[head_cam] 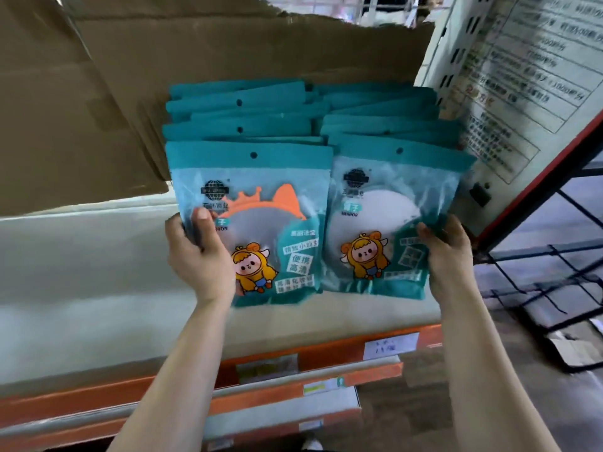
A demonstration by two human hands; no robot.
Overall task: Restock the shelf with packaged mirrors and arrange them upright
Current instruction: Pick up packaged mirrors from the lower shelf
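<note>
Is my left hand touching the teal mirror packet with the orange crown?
Touching: head view shows left hand pinching the teal mirror packet, thumb on front.

Two rows of teal packaged mirrors (248, 125) are seen standing upright at the centre of the frame on a white shelf (81, 288). The front left pack (270, 223) is gripped at its left edge by the left hand (199, 256), with the thumb laid on its face. The front right pack (375, 216) is held at its right edge by the right hand (448, 252). Torn cardboard (98, 93) is seen at upper left, a printed sheet (528, 93) at upper right, and an orange rail (326, 352) below.
</note>
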